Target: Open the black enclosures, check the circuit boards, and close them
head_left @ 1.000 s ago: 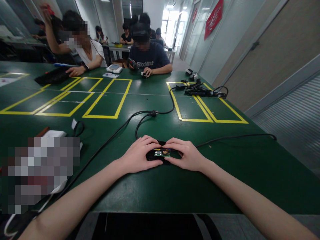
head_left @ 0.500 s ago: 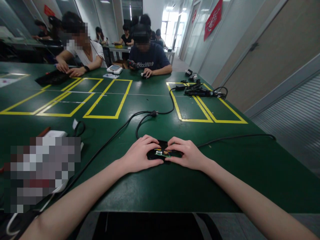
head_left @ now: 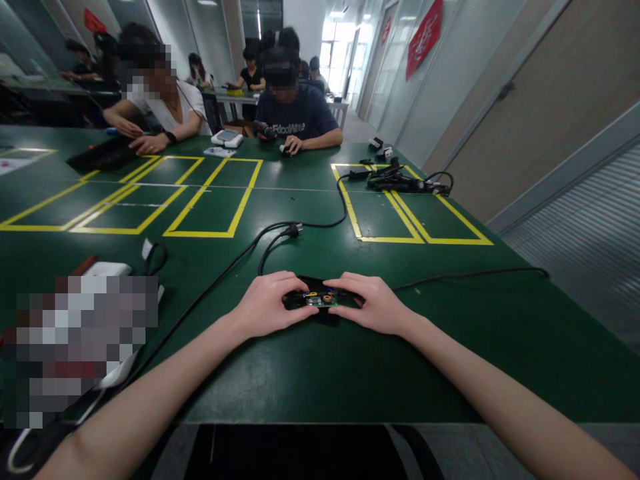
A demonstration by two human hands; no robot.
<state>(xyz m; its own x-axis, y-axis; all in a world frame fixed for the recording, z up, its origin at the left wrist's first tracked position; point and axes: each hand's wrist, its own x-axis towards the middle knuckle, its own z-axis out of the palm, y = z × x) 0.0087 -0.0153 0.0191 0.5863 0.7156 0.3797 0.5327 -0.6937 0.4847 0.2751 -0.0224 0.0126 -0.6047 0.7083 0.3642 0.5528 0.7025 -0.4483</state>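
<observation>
A small black device with an exposed green circuit board [head_left: 320, 300] lies on the green table [head_left: 310, 380] in front of me. My left hand [head_left: 267, 308] grips its left end with curled fingers. From the other side, my right hand [head_left: 375, 305] clasps the right end, fingers curled over the top. A black cable [head_left: 470, 274] runs from the device to the right. Another black cable with a plug [head_left: 293, 231] curves away behind it.
Yellow tape rectangles [head_left: 215, 200] mark the table. A bundle of black cables and adapters [head_left: 400, 181] lies at the back right. White objects [head_left: 107, 270] and a blurred patch sit at the left. Two people sit across the table, others beyond.
The device and both my hands have shifted slightly left and away. The cable plug behind it has moved left. The person at the back left lowered a raised arm.
</observation>
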